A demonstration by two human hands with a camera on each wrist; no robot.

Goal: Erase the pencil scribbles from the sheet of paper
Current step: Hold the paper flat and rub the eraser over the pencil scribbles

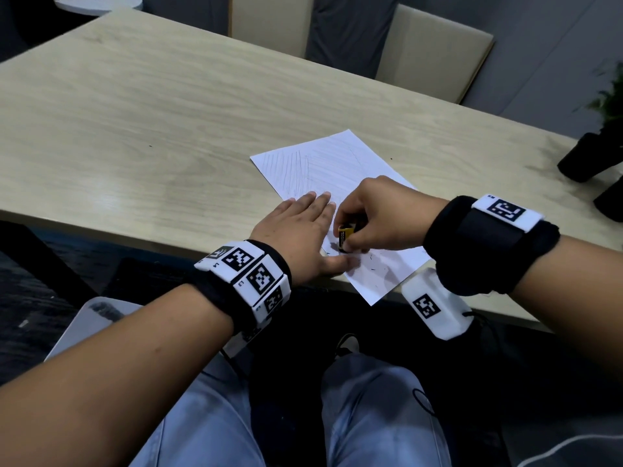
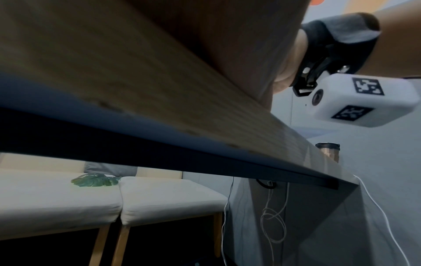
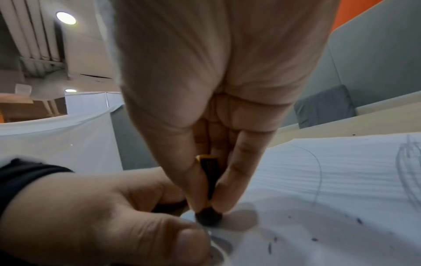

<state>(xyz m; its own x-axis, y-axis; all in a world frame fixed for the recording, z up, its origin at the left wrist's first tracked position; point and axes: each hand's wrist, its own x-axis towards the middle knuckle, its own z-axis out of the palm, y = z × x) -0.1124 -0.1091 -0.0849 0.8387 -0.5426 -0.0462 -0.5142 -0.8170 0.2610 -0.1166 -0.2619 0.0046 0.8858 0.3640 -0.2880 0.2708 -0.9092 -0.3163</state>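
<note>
Head view, centre: left hand (image 1: 296, 237) flat, fingers straight, pressing paper (image 1: 337, 170) on table (image 1: 135, 129). Right hand (image 1: 377, 217) pinches eraser (image 1: 346, 234), black with yellow sleeve; sleeve print unreadable. Right wrist view alone shows the eraser (image 3: 208, 216) tip touching the paper (image 3: 318, 225), crumbs lower right, scribbles (image 3: 407, 171) at right edge. Left wrist view: only table (image 2: 136, 90) edge, no fingers.

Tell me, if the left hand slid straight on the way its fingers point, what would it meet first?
Likely the right hand, which pinches the eraser just ahead of the left hand's fingertips on the sheet of paper. Depth between them is unclear; the fingers might pass beside it.
</note>
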